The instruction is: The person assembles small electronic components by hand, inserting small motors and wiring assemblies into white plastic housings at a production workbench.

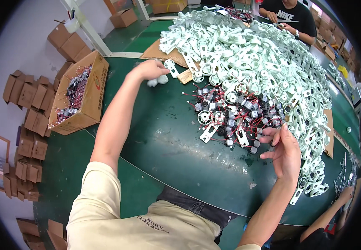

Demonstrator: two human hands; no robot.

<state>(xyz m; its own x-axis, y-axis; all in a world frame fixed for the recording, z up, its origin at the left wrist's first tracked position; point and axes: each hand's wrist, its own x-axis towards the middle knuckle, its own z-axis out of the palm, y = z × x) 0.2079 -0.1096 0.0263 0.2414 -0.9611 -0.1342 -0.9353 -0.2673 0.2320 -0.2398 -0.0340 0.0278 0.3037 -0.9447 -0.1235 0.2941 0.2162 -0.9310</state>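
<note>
- Reaching way out with my left hand [150,69] to the far left edge of the heap, fingers curled shut around a white plastic bracket [170,66] that sticks out to the right of my fist, just over the torn cardboard sheet [159,52].
- My left arm is stretched almost straight across the green table [163,141], wrist bent down a bit. Something small and white sits just under that hand, can't tell what.
- My right hand [284,152] is up on the near right, palm turned toward me, fingers loosely spread and slightly bent. Thumb and fingertips sit right at the edge of the motor pile [238,114], the little black motors with red wires. Can't tell if it's actually pinching one.
- Progress-wise, I'd say barely a dent: the big heap of white brackets [255,58] covers most of the far half of the table, and the motors are still a tangled clump.
- An open cardboard box [89,93] on the left holds more of what look like motors, maybe half full, hard to call from here.
- Another person's hand [347,193] works at the near right edge.
</note>
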